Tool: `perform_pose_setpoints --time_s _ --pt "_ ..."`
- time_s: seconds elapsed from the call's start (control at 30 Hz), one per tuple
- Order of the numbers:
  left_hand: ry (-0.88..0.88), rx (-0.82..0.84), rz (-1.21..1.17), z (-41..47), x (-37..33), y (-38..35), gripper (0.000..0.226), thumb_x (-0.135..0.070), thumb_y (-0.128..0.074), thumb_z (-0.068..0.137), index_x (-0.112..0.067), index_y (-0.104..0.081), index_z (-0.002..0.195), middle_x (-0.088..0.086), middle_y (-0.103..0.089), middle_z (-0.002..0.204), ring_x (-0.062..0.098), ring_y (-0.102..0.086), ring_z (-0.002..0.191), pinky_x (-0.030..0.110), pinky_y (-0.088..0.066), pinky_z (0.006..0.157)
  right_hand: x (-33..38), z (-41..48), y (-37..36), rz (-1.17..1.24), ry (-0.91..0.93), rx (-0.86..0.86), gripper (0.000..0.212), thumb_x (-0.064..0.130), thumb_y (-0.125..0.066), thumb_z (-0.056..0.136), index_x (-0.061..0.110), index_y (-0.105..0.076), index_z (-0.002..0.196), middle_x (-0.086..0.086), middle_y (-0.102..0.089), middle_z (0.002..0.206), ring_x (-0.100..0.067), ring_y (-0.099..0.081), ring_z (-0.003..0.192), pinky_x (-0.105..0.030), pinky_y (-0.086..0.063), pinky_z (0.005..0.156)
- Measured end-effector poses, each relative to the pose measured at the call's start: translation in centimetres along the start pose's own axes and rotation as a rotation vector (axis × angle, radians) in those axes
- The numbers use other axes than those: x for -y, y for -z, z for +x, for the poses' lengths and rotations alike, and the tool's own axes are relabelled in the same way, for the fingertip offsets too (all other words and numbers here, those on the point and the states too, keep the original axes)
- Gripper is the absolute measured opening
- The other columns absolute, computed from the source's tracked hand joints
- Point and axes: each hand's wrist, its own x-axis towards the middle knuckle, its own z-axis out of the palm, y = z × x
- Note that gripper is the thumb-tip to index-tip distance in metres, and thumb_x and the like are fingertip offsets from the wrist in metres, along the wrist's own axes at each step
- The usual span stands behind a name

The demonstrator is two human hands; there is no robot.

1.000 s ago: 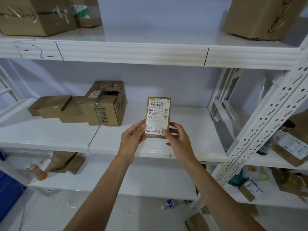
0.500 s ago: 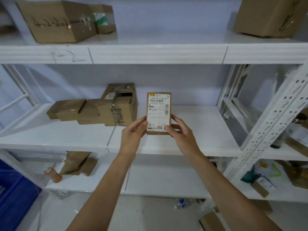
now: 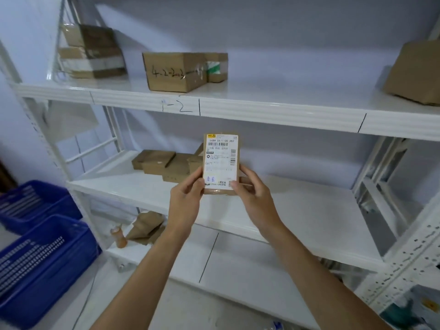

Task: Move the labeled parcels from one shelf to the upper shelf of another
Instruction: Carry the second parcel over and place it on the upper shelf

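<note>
A small brown parcel [image 3: 221, 160] with a white barcode label is held upright in front of the white rack, label toward me. My left hand [image 3: 187, 198] grips its lower left edge and my right hand [image 3: 253, 196] grips its lower right edge. Above it runs the upper shelf [image 3: 273, 110], marked "1-2" on its front rail. On that shelf stand a box with handwritten numbers [image 3: 175, 71], a stack of boxes [image 3: 91, 52] at the far left and another box [image 3: 414, 72] at the right. The middle shelf [image 3: 297, 210] lies behind the parcel.
Several flat brown boxes [image 3: 164, 164] lie on the middle shelf behind my hands. Brown packages [image 3: 146, 225] and a small bottle [image 3: 119, 238] sit on the lower shelf. Two blue plastic crates [image 3: 40, 253] stand at the left. A second rack's perforated post [image 3: 409, 263] rises at the right.
The view has swung up and to the right, bringing the upper shelf's top and the blue crates into sight. Both hands keep hold of the parcel, now raised nearer the upper shelf rail.
</note>
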Motion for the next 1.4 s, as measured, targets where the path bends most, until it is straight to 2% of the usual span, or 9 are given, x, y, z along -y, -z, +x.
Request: perform_pose_setpoints --time_s 0.3,0.53,0.67,0.8,0.9,1.0,1.1,1.33,1.4 --pt "-0.124 -0.065 0.016 0.8 -4.9 8.0 0.038 -0.004 -0.053 0.102 -0.019 -0.072 0.131 -0.008 -0.081 0.114 0.011 -0.075 0.110 0.028 -0.059 0.094 4.2 0.8 -8.1 0.002 0.163 0.019 0.044 0.019 -0.067 0.099 0.021 -0.059 0.142 0.002 -0.070 0.131 0.008 -0.067 0.109 -0.009 -0.053 0.083" --pt "-0.212 -0.129 0.039 6.0 -8.2 16.3 0.031 -0.010 -0.062 0.100 -0.014 -0.073 0.129 -0.003 -0.081 0.112 0.010 -0.077 0.102 0.023 -0.061 0.087 7.3 3.9 -17.5 -0.062 0.245 -0.018 0.041 0.037 -0.064 0.099 0.038 -0.056 0.139 0.008 -0.063 0.136 -0.003 -0.061 0.121 -0.011 -0.050 0.083" --pt "-0.231 -0.126 0.049 9.6 -9.9 21.5 0.029 -0.012 -0.065 0.099 -0.014 -0.075 0.125 -0.006 -0.082 0.109 0.010 -0.077 0.101 0.029 -0.061 0.091 9.1 6.0 -23.5 -0.036 0.257 -0.039 0.037 0.040 -0.064 0.098 0.047 -0.054 0.133 0.008 -0.064 0.135 -0.001 -0.062 0.119 -0.014 -0.052 0.084" --pt "-0.239 -0.108 0.058 13.1 -11.8 25.8 0.031 -0.007 -0.063 0.099 -0.009 -0.073 0.128 -0.002 -0.082 0.110 0.011 -0.077 0.101 0.024 -0.061 0.086 10.6 8.5 -28.3 -0.028 0.273 -0.059 0.040 0.043 -0.064 0.098 0.046 -0.053 0.137 0.005 -0.061 0.138 0.000 -0.061 0.116 -0.023 -0.054 0.096" --pt "-0.261 -0.068 0.063 15.6 -13.1 28.2 0.031 -0.004 -0.060 0.100 -0.009 -0.071 0.128 -0.009 -0.081 0.104 0.004 -0.077 0.095 0.016 -0.059 0.079 12.1 10.3 -30.9 -0.049 0.294 -0.055 0.043 0.039 -0.061 0.100 0.039 -0.053 0.142 0.005 -0.059 0.138 0.007 -0.058 0.113 -0.006 -0.048 0.085" --pt "-0.252 -0.061 0.059 18.5 -13.9 30.0 0.032 -0.003 -0.058 0.101 -0.009 -0.071 0.129 -0.008 -0.081 0.107 0.005 -0.077 0.098 0.017 -0.059 0.083 13.4 12.3 -32.7 -0.064 0.317 -0.038 0.044 0.037 -0.061 0.101 0.035 -0.053 0.145 0.007 -0.056 0.133 0.007 -0.057 0.109 0.004 -0.043 0.078" --pt "-0.259 -0.097 0.062 21.0 -14.3 31.0 0.033 -0.003 -0.054 0.102 -0.007 -0.072 0.130 0.000 -0.080 0.112 0.005 -0.077 0.100 0.017 -0.059 0.083 14.4 14.5 -34.0 -0.096 0.338 0.003 0.046 0.038 -0.060 0.101 0.033 -0.052 0.147 0.011 -0.052 0.130 0.003 -0.059 0.107 0.002 -0.045 0.078" --pt "-0.285 -0.139 0.108 25.5 -14.6 31.8 0.036 0.001 -0.049 0.102 -0.011 -0.072 0.127 -0.022 -0.078 0.092 -0.005 -0.075 0.087 0.013 -0.058 0.076 15.4 19.6 -35.7 -0.164 0.357 0.096 0.054 0.031 -0.059 0.102 0.029 -0.044 0.154 0.002 -0.048 0.135 0.007 -0.057 0.101 -0.002 -0.046 0.075" --pt "-0.311 -0.131 0.153 27.2 -14.9 31.9 0.036 0.001 -0.050 0.102 -0.012 -0.071 0.128 -0.021 -0.077 0.096 -0.008 -0.074 0.088 0.012 -0.057 0.076 15.5 21.1 -36.2 -0.173 0.361 0.106 0.056 0.028 -0.058 0.102 0.027 -0.042 0.155 0.004 -0.047 0.134 0.007 -0.057 0.097 0.000 -0.047 0.073"
